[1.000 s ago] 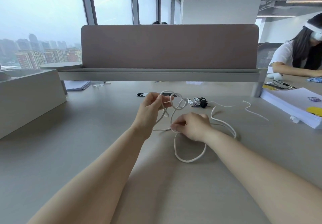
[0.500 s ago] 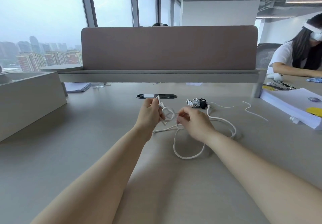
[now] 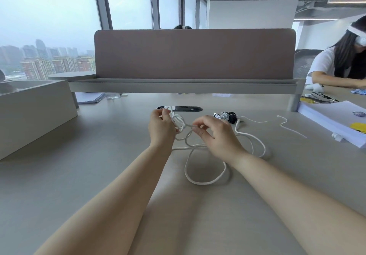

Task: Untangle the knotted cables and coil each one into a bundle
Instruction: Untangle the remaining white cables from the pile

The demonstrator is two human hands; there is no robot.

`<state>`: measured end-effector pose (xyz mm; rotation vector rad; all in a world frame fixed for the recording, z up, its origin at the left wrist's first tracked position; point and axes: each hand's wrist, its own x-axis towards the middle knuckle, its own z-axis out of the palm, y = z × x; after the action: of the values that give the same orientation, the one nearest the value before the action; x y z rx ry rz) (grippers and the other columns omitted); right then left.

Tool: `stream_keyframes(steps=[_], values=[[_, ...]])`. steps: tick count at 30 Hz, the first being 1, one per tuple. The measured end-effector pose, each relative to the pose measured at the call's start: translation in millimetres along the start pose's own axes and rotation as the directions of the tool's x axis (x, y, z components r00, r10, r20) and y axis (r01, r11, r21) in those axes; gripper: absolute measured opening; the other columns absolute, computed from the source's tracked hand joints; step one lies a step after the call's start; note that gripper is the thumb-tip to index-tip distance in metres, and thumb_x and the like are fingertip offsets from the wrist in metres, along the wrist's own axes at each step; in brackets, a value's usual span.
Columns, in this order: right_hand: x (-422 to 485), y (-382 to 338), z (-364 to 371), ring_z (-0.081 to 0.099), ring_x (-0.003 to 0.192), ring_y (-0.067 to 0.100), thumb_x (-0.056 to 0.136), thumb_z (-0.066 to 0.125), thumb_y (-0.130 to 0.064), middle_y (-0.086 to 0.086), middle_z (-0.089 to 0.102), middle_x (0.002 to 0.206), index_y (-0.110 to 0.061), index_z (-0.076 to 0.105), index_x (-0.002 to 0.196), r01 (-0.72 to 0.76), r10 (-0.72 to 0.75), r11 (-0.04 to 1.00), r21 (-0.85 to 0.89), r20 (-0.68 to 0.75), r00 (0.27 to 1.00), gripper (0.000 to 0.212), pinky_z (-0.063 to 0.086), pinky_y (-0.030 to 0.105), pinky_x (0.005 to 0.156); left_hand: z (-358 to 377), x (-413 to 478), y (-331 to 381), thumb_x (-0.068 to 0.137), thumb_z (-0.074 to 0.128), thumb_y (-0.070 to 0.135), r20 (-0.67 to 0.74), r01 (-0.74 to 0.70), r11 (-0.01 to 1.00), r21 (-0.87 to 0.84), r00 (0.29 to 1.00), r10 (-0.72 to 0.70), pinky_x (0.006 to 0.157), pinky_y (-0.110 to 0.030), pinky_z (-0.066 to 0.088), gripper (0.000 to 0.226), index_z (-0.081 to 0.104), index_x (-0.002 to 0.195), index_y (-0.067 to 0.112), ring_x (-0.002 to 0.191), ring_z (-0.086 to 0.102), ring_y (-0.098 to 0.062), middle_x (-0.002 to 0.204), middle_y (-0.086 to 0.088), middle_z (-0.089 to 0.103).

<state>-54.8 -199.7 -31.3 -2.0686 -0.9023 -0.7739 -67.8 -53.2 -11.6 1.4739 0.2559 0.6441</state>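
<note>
A white cable [image 3: 206, 181] lies in loose loops on the grey desk [image 3: 99, 175] in front of me. Its knotted part [image 3: 179, 123] is lifted between my hands. My left hand [image 3: 161, 128] grips the cable just left of the knot. My right hand [image 3: 216, 135] pinches a strand of the same cable between thumb and forefinger, right of the knot. Several coiled black and white cable bundles [image 3: 225, 116] lie behind my right hand.
A thin white cord [image 3: 287, 124] lies loose at the right. A stack of white paper [image 3: 336, 120] sits at the far right, where another person works. A partition screen [image 3: 194, 54] closes the back; a grey box [image 3: 33, 112] stands left. A cable slot [image 3: 182, 108] is in the desk.
My right hand has risen from the desk and moved left to pinch a strand near the knot. The large loop held up by my left hand has shrunk into a tighter tangle.
</note>
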Motion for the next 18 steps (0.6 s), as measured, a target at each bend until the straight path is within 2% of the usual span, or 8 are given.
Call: stream_keyframes(steps=[2, 5, 7, 9, 10, 12, 15, 18], values=[[0, 0, 2, 0.06, 0.073, 0.017, 0.09, 0.055, -0.034, -0.006, 0.063, 0.078, -0.017, 0.065, 0.086, 0.064, -0.061, 0.995, -0.072, 0.041, 0.997, 0.021, 0.049, 0.043, 0.071, -1, 5, -2, 0.101, 0.038, 0.023, -0.035, 0.032, 0.999, -0.02, 0.999, -0.032, 0.037, -0.014, 0.039, 0.026, 0.053, 0.111, 0.004, 0.061, 0.049, -0.013, 0.087, -0.009, 0.054], [-2, -2, 5, 0.055, 0.071, 0.021, 0.091, 0.051, -0.036, -0.003, 0.063, 0.076, -0.016, 0.064, 0.085, 0.081, -0.073, 0.993, -0.09, 0.09, 0.993, 0.025, 0.046, 0.04, 0.069, -4, 9, -2, 0.101, 0.04, 0.022, -0.085, 0.073, 0.994, -0.079, 0.993, -0.08, 0.037, -0.015, 0.04, 0.025, 0.053, 0.112, 0.004, 0.061, 0.048, -0.015, 0.085, -0.01, 0.053], [-4, -5, 6, 0.054, 0.073, 0.022, 0.091, 0.053, -0.033, -0.001, 0.064, 0.073, -0.014, 0.064, 0.084, 0.039, -0.03, 0.997, -0.065, 0.142, 0.989, 0.023, 0.043, 0.036, 0.07, -5, 9, -1, 0.1, 0.041, 0.024, -0.101, 0.039, 0.997, -0.066, 0.994, -0.046, 0.048, -0.021, 0.047, 0.02, 0.053, 0.107, 0.009, 0.064, 0.05, -0.015, 0.091, -0.013, 0.055], [-6, -8, 7, 0.053, 0.074, 0.022, 0.09, 0.055, -0.031, 0.0, 0.064, 0.071, -0.014, 0.063, 0.082, 0.019, -0.009, 0.998, -0.053, 0.189, 0.982, 0.02, 0.04, 0.034, 0.07, -4, 7, -1, 0.1, 0.042, 0.026, -0.107, -0.031, 0.999, -0.022, 0.994, 0.029, 0.068, -0.037, 0.052, 0.019, 0.054, 0.102, 0.012, 0.069, 0.051, -0.017, 0.092, -0.01, 0.057], [-7, -8, 7, 0.051, 0.073, 0.021, 0.09, 0.056, -0.029, 0.001, 0.063, 0.069, -0.014, 0.063, 0.08, 0.015, -0.003, 0.998, -0.058, 0.199, 0.98, 0.019, 0.04, 0.034, 0.069, -3, 6, 0, 0.1, 0.042, 0.026, -0.106, -0.069, 0.998, -0.005, 0.992, 0.068, 0.073, -0.042, 0.051, 0.018, 0.054, 0.099, 0.013, 0.07, 0.051, -0.018, 0.087, -0.006, 0.057], [-7, -9, 8, 0.051, 0.074, 0.023, 0.09, 0.059, -0.027, 0.004, 0.062, 0.068, -0.013, 0.061, 0.076, -0.009, 0.02, 0.998, -0.057, 0.194, 0.981, 0.02, 0.041, 0.035, 0.069, -1, 2, -1, 0.1, 0.044, 0.026, -0.093, -0.133, 0.991, 0.013, 0.987, 0.133, 0.073, -0.044, 0.049, 0.016, 0.054, 0.093, 0.016, 0.068, 0.049, -0.019, 0.076, 0.001, 0.053], [-5, -11, 8, 0.049, 0.071, 0.023, 0.088, 0.057, -0.027, 0.004, 0.058, 0.066, -0.016, 0.056, 0.071, -0.08, 0.085, 0.996, -0.034, 0.182, 0.98, 0.02, 0.044, 0.039, 0.067, 5, -8, -2, 0.1, 0.044, 0.028, -0.034, -0.205, 0.969, 0.135, 0.977, 0.211, 0.07, -0.037, 0.044, 0.015, 0.053, 0.091, 0.02, 0.063, 0.049, -0.017, 0.069, 0.007, 0.053], [-1, -15, 6, 0.051, 0.064, 0.019, 0.09, 0.056, -0.014, -0.006, 0.057, 0.064, -0.027, 0.05, 0.072, -0.214, 0.196, 0.966, 0.146, 0.127, 0.972, 0.023, 0.043, 0.034, 0.064, 9, -18, -3, 0.101, 0.041, 0.031, 0.042, -0.277, 0.897, 0.345, 0.959, 0.279, 0.067, -0.036, 0.041, 0.016, 0.053, 0.099, 0.02, 0.071, 0.053, -0.025, 0.07, 0.009, 0.055]])
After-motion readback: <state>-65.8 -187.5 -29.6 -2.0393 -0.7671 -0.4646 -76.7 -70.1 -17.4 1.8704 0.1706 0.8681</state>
